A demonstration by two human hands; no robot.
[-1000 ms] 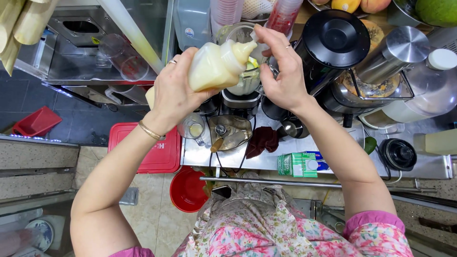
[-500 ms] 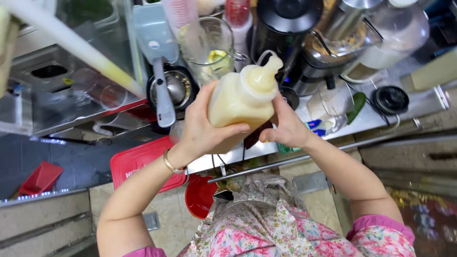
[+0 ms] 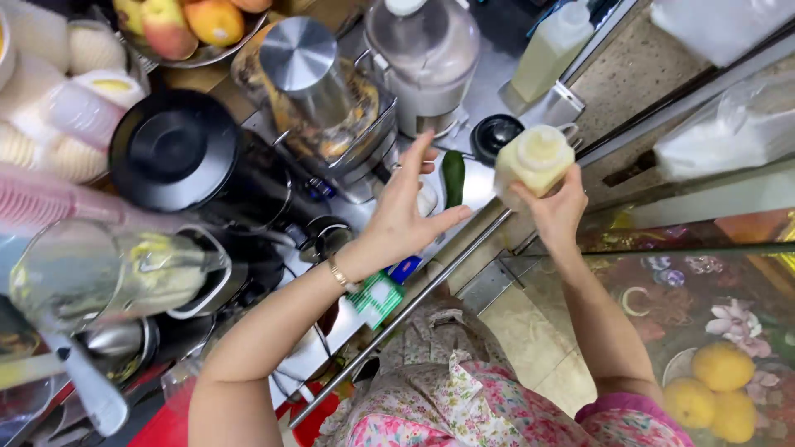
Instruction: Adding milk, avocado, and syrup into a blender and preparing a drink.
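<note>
Steel bench (image 3: 489, 91) is running diagonally across the frame, crowded with kit. Black blender lid (image 3: 174, 149) is sitting toward the bench's left end, with the steel-capped juicer (image 3: 319, 91) just beside it and a grey-white machine (image 3: 424, 58) next along, near the back edge. Glass jug (image 3: 108, 269) holding a little yellowish liquid is standing at the front left. Bowl of fruit (image 3: 190, 25) is resting at the back-left corner. A tall plastic bottle of pale liquid (image 3: 551, 50) is standing toward the right end.

Right hand (image 3: 553, 211) is gripping a squeeze bottle (image 3: 534, 161) of pale yellow liquid, fingers wrapped round its lower part, bottle upright and held in the air over the bench's front edge near the right end. Left hand (image 3: 402, 211) is spreading open, fingers splayed, holding nothing, hovering over the bench middle, apart from the bottle.

A green cucumber-like piece (image 3: 453, 178) is lying between the two hands, possibly a leaf; view is too blurred to tell. Small black cap (image 3: 497, 134) is sitting just behind the bottle.
</note>
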